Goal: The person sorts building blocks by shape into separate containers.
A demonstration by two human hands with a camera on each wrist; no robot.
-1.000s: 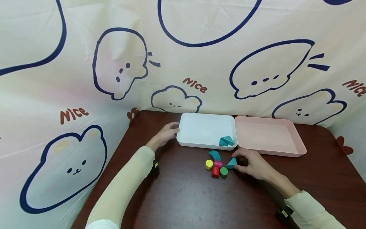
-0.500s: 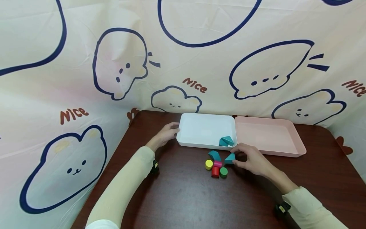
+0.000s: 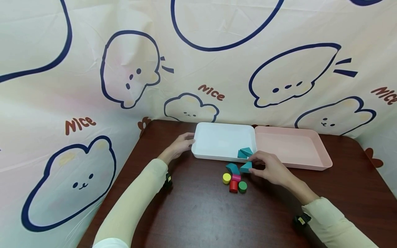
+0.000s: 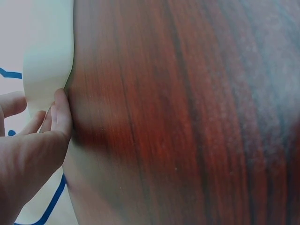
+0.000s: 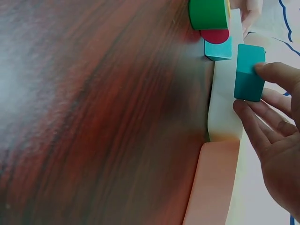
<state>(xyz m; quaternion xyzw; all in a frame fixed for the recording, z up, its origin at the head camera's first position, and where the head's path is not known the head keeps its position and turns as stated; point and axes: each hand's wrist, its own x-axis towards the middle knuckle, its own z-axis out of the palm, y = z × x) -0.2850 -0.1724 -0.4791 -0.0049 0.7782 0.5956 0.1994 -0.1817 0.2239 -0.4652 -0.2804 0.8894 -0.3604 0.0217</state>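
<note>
A teal wedge-shaped block (image 3: 246,167) is pinched between the thumb and fingers of my right hand (image 3: 272,169), in front of the white tray (image 3: 220,137). The right wrist view shows the same teal block (image 5: 249,75) raised off the table. Two more teal blocks (image 3: 247,151) lie in the tray's near right corner. My left hand (image 3: 179,145) touches the tray's left end; in the left wrist view, its fingers (image 4: 63,115) rest against the tray's wall. A teal block (image 3: 232,168) and a magenta block (image 3: 236,177) lie on the table beside the held one.
A yellow cylinder (image 3: 226,178), a red cylinder (image 3: 234,186) and a green cylinder (image 3: 242,186) are grouped on the dark wooden table (image 3: 192,213). A pink tray (image 3: 288,144) stands against the white tray's right side. A printed curtain (image 3: 235,75) hangs behind the table.
My right hand has carried the teal wedge block left and away from me, from beside the green cylinder toward the white tray's near edge. The left hand has stayed still.
</note>
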